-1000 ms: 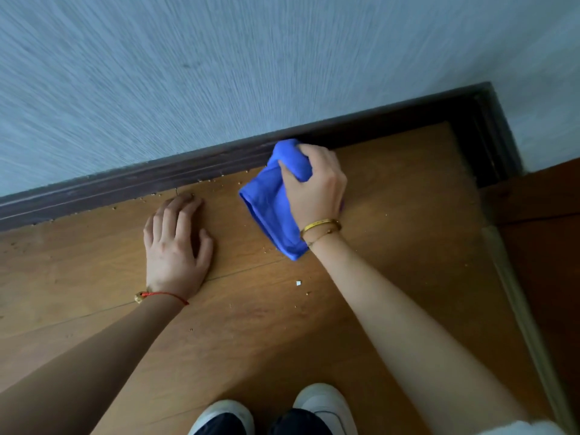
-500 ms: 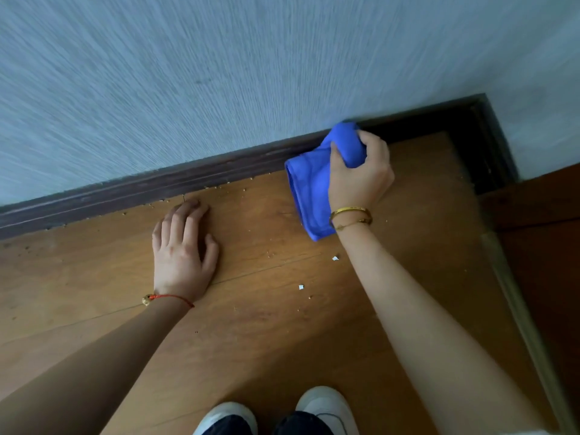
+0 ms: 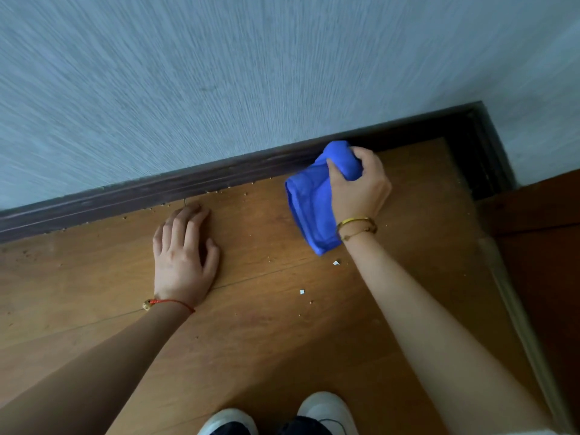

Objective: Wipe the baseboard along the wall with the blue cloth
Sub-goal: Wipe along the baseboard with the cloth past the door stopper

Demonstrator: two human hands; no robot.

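Head view, right hand: fingers curled tight around blue cloth, bunched end touching dark baseboard.
Left hand: fingers loosely spread, flat on wooden floor.

Gold bangles R wrist, red cord L; white shoes.

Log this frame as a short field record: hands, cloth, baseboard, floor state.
right hand: bunches the blue cloth, upper end pressed on the baseboard
left hand: flat on the wooden floor, palm down, holding nothing
cloth: lower part hangs loose over the floor
wiping spot: near the corner on the right
floor state: crumbs along the baseboard's foot; two white scraps below the cloth
shoes: white shoes at the bottom edge
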